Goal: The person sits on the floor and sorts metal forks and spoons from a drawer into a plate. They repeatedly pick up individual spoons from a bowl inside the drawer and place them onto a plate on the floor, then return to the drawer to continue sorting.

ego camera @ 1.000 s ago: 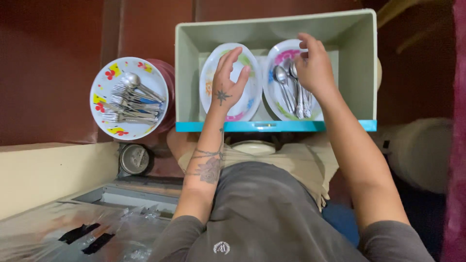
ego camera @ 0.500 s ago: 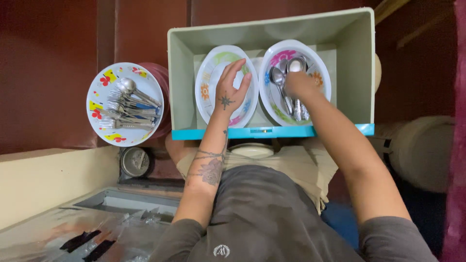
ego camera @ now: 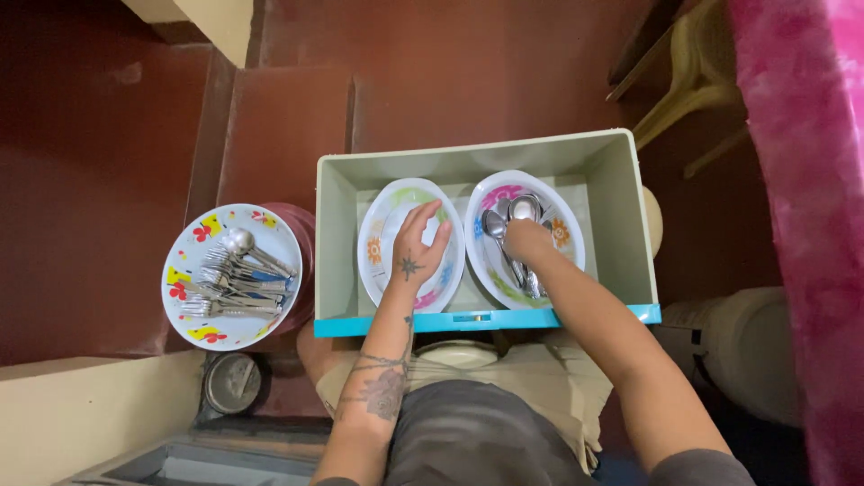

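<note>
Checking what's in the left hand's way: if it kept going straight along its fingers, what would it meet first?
The left hand lies on the empty plate, fingers toward the bin's far wall. Going on, it would likely pass the plate's far rim, then meet that wall; depth is hard to judge.

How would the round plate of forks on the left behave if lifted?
The round plate looks thin and rigid, probably light itself. The forks piled loose on it would likely slide and shift the weight if tilted. It overhangs the red stand, so pressing the edge might tip it.
</note>
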